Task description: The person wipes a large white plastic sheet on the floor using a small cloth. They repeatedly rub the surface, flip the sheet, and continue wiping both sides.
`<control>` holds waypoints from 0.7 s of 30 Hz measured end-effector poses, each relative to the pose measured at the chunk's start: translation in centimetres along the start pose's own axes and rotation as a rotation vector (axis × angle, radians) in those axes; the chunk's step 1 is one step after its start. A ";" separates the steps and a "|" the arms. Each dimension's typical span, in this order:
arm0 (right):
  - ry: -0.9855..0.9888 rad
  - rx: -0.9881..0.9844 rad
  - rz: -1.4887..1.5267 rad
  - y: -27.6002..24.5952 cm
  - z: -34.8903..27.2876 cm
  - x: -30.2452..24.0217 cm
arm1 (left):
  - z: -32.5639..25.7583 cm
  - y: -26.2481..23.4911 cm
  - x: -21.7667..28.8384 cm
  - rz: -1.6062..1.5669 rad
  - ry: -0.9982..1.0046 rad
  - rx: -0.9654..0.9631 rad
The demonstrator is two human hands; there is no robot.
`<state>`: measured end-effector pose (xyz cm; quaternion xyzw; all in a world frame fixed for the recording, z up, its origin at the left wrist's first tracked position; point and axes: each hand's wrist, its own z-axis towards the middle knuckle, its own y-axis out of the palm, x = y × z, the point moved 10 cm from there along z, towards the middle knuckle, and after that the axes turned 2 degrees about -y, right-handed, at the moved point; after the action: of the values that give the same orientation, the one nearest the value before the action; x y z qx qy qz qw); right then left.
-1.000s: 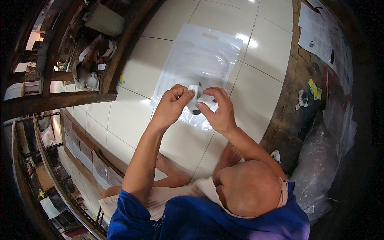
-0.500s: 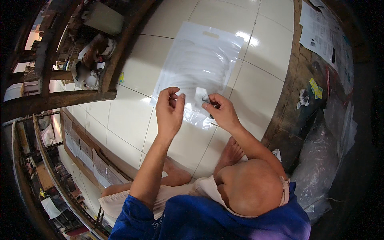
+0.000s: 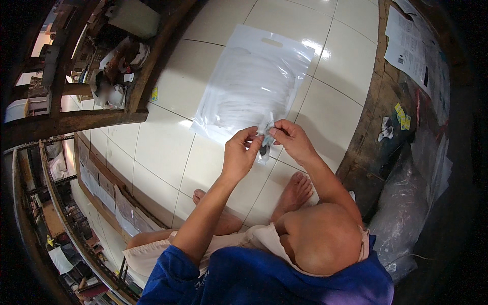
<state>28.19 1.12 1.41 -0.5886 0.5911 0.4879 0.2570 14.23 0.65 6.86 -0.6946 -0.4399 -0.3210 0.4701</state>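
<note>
A small crumpled white cloth or tissue (image 3: pixel 267 124) with a dark patch is pinched between my two hands. My left hand (image 3: pixel 242 152) holds its left side with thumb and fingertips together. From the right, my right hand (image 3: pixel 292 141) grips its other side. Both hands are over the near edge of a flat plastic bag (image 3: pixel 231 43), white and clear, with a cut-out handle at its far end. Grey curved smears or folds show across the bag's middle. My fingers partly hide the cloth, so its full shape cannot be made out.
The bag lies on pale floor tiles (image 3: pixel 168 132), with my bare feet near it. At left stands a wooden shelf frame (image 3: pixel 76 122) with clutter. A worn wooden board (image 3: pixel 363 137) runs along the right, bearing a stained crumpled scrap (image 3: pixel 386 128), yellow labels (image 3: pixel 401 116) and clear plastic wrapping (image 3: pixel 401 198).
My left hand has moved right and nearer to me, from open and apart to pinching the white cloth beside my right hand. The right hand has shifted slightly right.
</note>
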 end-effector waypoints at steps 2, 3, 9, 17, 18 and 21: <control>-0.019 -0.035 0.032 0.4 0.1 -0.1 | 0.2 0.6 -1.5 -0.169 -0.114 -0.038; -0.021 -0.060 0.018 0.6 0.1 0.4 | 0.2 1.0 -2.3 -0.252 -0.172 -0.057; -0.005 -0.070 -0.150 1.2 -0.7 2.1 | -0.5 2.4 -4.3 -0.484 -0.268 -0.108; -0.095 0.263 -0.326 -0.2 -2.9 3.6 | -0.4 -0.1 -5.5 -0.672 -0.258 0.160; 0.050 0.224 -0.164 0.2 -3.1 4.7 | -0.3 -0.5 -5.4 -0.683 -0.244 0.182; 0.317 0.145 0.275 2.4 -4.0 6.5 | -0.3 -0.6 -4.7 -0.720 -0.229 0.197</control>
<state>25.84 -5.72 -2.06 -0.5518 0.7324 0.3759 0.1336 11.80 -0.99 3.14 -0.4787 -0.7338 -0.3421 0.3397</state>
